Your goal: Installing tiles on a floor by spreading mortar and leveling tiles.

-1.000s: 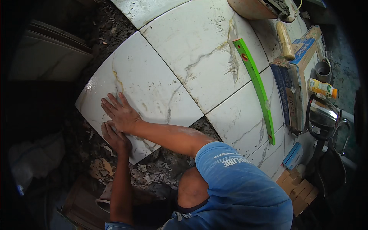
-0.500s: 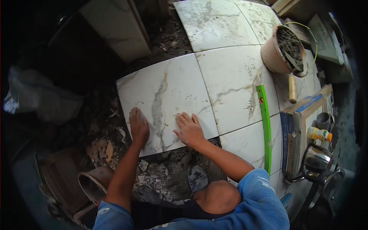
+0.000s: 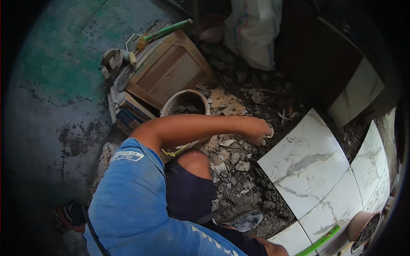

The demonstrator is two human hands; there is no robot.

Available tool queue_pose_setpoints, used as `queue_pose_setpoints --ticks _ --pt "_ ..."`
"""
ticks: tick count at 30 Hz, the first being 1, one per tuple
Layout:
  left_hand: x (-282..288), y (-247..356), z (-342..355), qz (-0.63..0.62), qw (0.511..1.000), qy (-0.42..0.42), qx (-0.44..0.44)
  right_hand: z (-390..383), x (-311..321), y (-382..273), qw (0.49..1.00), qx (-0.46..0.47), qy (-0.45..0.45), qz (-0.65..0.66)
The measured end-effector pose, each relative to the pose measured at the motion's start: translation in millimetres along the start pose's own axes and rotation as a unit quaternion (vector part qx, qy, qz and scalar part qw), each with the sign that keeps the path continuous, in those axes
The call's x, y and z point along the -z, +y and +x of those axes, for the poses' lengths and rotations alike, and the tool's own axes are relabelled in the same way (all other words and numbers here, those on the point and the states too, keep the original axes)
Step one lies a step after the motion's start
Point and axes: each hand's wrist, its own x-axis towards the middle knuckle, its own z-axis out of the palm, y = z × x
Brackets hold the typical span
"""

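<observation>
1. Laid tile (image 3: 305,168) sits right of centre, more tiles (image 3: 369,164) beyond it toward the right edge
2. Rubble (image 3: 239,170) lies left of the tile
3. Bucket (image 3: 184,102) above centre, wooden box (image 3: 168,70) upper left of it
4. Level (image 3: 319,242) at lower right

A person in a blue shirt (image 3: 132,205) crouches over rubble (image 3: 239,170). One bare arm stretches to the right, and its hand (image 3: 259,135) rests at the near-left edge of a white marble-pattern tile (image 3: 305,168), fingers curled; which hand it is cannot be told. More such tiles (image 3: 376,164) lie to the right. Far left of the arm stand a round bucket (image 3: 186,103) and a wooden box (image 3: 168,70). A green level (image 3: 319,242) lies at the near right.
</observation>
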Motion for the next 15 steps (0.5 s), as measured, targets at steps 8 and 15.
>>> queue_pose_setpoints --ticks 8,15 --pt "27.1 -92.2 -202.6 -0.027 0.92 0.361 0.153 -9.5 97.1 -80.5 0.889 0.262 0.3 -0.226" --pt "40.3 -198.4 -315.2 -0.024 0.822 0.47 0.321 18.0 215.8 -34.5 0.596 0.029 0.699 -0.394"
